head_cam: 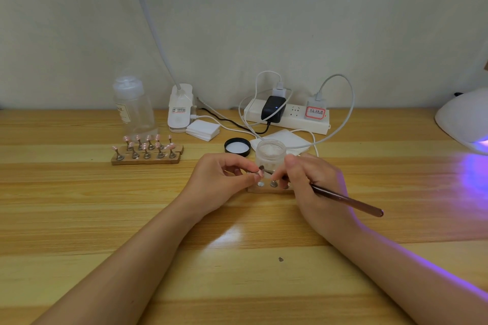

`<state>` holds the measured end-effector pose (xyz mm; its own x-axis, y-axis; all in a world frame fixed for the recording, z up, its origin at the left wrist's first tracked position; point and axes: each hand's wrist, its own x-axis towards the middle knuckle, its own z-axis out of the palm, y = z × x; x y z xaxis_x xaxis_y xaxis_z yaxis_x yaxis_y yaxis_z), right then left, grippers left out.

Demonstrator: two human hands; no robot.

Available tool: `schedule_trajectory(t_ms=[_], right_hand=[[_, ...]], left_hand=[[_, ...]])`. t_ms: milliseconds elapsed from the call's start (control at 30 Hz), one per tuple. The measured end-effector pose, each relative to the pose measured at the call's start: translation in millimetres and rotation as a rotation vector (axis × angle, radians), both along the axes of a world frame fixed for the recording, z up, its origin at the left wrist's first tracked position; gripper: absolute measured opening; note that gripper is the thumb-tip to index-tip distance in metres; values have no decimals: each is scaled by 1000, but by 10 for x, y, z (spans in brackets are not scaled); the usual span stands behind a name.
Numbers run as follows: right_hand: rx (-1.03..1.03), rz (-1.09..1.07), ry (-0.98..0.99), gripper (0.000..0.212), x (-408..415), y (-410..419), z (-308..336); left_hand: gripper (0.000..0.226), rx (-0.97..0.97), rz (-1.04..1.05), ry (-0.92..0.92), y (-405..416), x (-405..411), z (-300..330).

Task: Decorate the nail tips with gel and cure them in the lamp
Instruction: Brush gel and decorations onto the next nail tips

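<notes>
My left hand (pixel 219 182) pinches a small metal stand with a pink nail tip (pixel 260 173) on it, just above a short wooden holder block (pixel 269 188). My right hand (pixel 314 185) grips a brown brush (pixel 346 199), and its bristle end touches the nail tip. An open clear jar of gel (pixel 270 152) stands right behind the hands, its black lid (pixel 237 146) lying to its left. The white curing lamp (pixel 464 119) sits at the right edge and glows purple.
Two wooden racks (pixel 148 152) with several pink nail tips stand at the left. Behind them are a clear pump bottle (pixel 133 108), a clip-on desk lamp base (pixel 179 109), white wipes (pixel 202 129), and a power strip (pixel 287 115) with cables.
</notes>
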<state>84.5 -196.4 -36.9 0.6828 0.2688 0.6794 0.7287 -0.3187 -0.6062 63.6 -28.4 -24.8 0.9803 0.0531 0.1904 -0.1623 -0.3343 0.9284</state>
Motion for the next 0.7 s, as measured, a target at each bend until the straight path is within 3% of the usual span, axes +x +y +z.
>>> schedule_trajectory(t_ms=[367, 567, 700], right_hand=[[60, 68, -24, 49, -19, -25, -5], [196, 25, 143, 9, -33, -9, 54], [56, -1, 48, 5, -33, -10, 52]], left_hand=[[7, -16, 18, -4, -18, 19, -8], [8, -33, 17, -4, -19, 7, 7], [8, -34, 21, -23, -20, 3, 8]])
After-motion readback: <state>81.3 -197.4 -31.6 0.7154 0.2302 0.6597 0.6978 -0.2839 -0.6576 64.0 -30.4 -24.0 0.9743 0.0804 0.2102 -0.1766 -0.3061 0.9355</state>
